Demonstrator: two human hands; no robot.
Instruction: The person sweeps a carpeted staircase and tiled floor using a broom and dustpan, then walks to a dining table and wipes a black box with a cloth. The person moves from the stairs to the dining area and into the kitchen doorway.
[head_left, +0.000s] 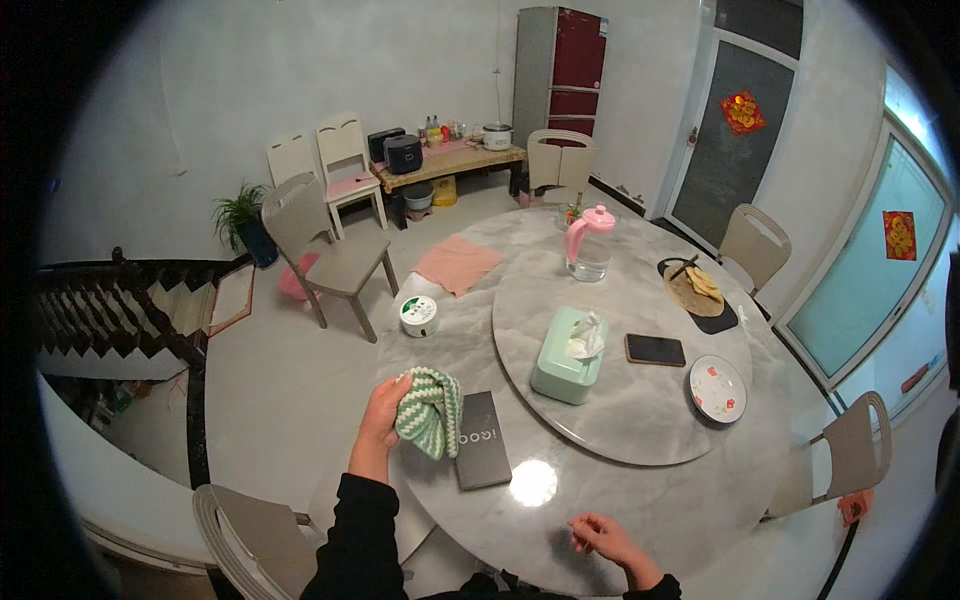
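Note:
My left hand (385, 415) grips a green-and-white striped knitted cloth (430, 411), bunched and folded, above the table's left front part. Right beside the cloth lies a flat dark grey box (484, 450) with lettering on its lid, its left side partly covered by the cloth. Over the front of the round marble-patterned table (645, 517), my right hand (600, 536) is empty, its fingers loosely bent. Farther back at the left is a white round tub (418, 316) with a green-and-white lid. Behind that a pink cloth (458, 264) lies flat.
A raised turntable (637, 427) carries a mint-green tissue box (568, 367), a smartphone (655, 350), a floral plate (718, 389), a pink-lidded pitcher (590, 251) and flatbread (694, 289) on a dark board. Several chairs surround the table, one chair (255, 540) close at my left.

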